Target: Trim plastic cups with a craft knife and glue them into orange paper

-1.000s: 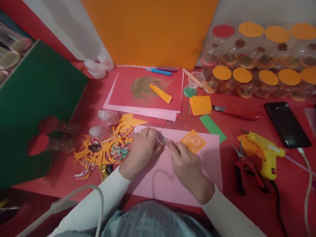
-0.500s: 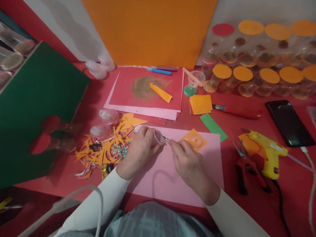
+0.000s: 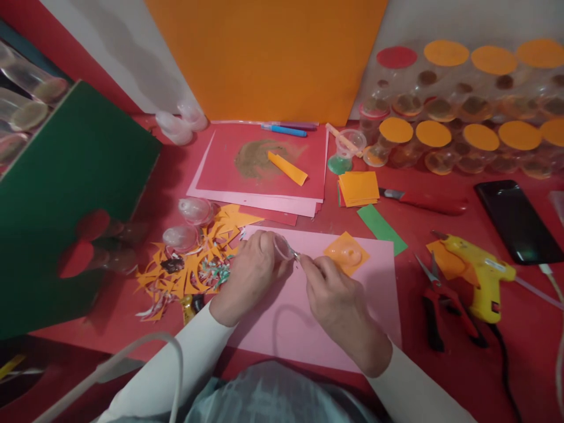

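Note:
My left hand (image 3: 253, 267) is closed around a small clear plastic cup (image 3: 282, 247), its rim tipped toward the right. In my right hand (image 3: 332, 291) is a slim metal-tipped tool (image 3: 294, 255), its tip at the cup's rim; most of the tool is hidden by my fingers, so its kind cannot be made out. Tiny dark bits lie below the tip. Both hands are over a pink sheet (image 3: 304, 335). Just beyond my right hand, a clear plastic piece (image 3: 351, 254) rests on an orange paper square (image 3: 348, 239).
Orange paper scraps (image 3: 185, 276) and two clear cups lie at left beside a green board (image 3: 66, 194). At right are red-handled snips (image 3: 449, 305), a yellow glue gun (image 3: 482, 270), a phone (image 3: 517, 220) and a red-handled knife (image 3: 427, 201). Paper-topped plastic containers (image 3: 434, 134) line the back right.
The whole view has shifted down slightly. Both hands keep their hold, and the tool's tip stays at the cup's rim, a touch lower along it.

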